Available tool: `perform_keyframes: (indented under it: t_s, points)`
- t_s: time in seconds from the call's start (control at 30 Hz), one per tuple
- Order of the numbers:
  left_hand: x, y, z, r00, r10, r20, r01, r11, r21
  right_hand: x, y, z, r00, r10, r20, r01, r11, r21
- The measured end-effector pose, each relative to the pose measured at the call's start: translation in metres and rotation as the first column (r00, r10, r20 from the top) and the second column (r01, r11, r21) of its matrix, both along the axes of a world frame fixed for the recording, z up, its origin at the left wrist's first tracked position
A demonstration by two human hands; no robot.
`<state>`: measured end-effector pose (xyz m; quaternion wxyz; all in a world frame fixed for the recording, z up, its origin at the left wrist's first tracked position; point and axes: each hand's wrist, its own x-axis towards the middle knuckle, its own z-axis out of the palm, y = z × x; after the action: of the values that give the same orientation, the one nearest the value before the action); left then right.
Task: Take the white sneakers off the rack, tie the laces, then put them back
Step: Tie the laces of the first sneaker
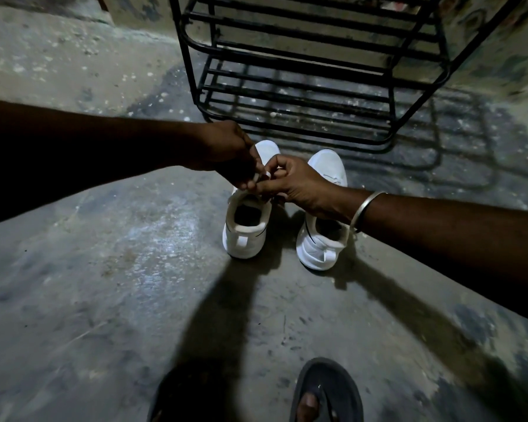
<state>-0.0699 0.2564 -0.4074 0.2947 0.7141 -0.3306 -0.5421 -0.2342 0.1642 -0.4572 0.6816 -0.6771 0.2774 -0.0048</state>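
Note:
Two white sneakers stand side by side on the concrete floor, heels toward me. Over the left sneaker (246, 231) my left hand (226, 150) and my right hand (296, 185) meet, each pinching a white lace (264, 175) between the fingertips. The laces are mostly hidden by my fingers. The right sneaker (320, 242) sits under my right wrist, which wears a metal bangle; its laces are hidden. Just beyond the shoes stands the black metal shoe rack (302, 86), with nothing on its visible shelves.
A stained wall rises behind and to the right of the rack. My foot in a dark sandal (326, 394) is at the bottom edge. Bare concrete floor (119, 269) spreads to the left and in front, crossed by my arms' shadows.

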Motion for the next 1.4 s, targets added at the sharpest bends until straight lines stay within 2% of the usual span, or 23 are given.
perform_keyframes:
  t_s: [0.17, 0.27, 0.5, 0.57, 0.7, 0.9, 1.1, 1.17, 1.27, 1.4]
  points:
    - [-0.002, 0.001, 0.01, 0.992, -0.081, -0.097, 0.089, 0.993, 0.078, -0.01, -0.001, 0.003, 0.999, -0.012, 0.053, 0.005, 0.99, 0.141]
    - [-0.005, 0.002, 0.011, 0.986, -0.112, -0.123, 0.124, 0.987, 0.098, -0.013, 0.001, 0.004, 0.999, 0.02, 0.047, -0.028, 0.985, 0.169]
    - [-0.007, 0.006, -0.003, 0.987, 0.021, -0.158, -0.018, 1.0, 0.02, -0.015, -0.004, 0.006, 0.998, -0.009, 0.061, -0.012, 0.941, 0.339]
    - [-0.009, 0.008, -0.006, 0.993, 0.044, -0.114, -0.046, 0.999, -0.016, -0.014, -0.003, 0.007, 0.999, -0.018, 0.047, 0.003, 0.952, 0.307]
    - [-0.013, 0.009, -0.009, 0.998, 0.05, -0.027, -0.051, 0.997, -0.062, -0.015, 0.001, 0.009, 0.999, -0.048, -0.006, 0.049, 0.993, 0.112]
    - [-0.01, 0.009, -0.008, 0.994, 0.053, 0.096, -0.045, 0.995, -0.085, -0.013, 0.004, 0.011, 0.997, -0.078, 0.004, 0.077, 0.988, 0.137]
    - [-0.009, 0.014, -0.011, 0.993, 0.037, 0.112, -0.02, 0.989, -0.146, -0.01, 0.005, 0.01, 0.998, -0.057, -0.017, 0.059, 0.989, 0.139]
    - [-0.01, 0.014, -0.013, 0.997, -0.008, 0.077, 0.02, 0.988, -0.155, -0.009, 0.004, 0.01, 0.999, -0.027, -0.034, 0.031, 0.991, 0.13]
    - [-0.013, 0.013, -0.017, 0.998, -0.056, 0.003, 0.056, 0.989, -0.135, -0.006, 0.003, 0.009, 0.999, -0.004, -0.041, 0.009, 0.992, 0.127]
    - [-0.009, 0.014, -0.022, 1.0, -0.031, 0.007, 0.031, 0.994, -0.104, -0.004, -0.002, 0.007, 0.998, -0.017, -0.068, 0.024, 0.994, 0.11]
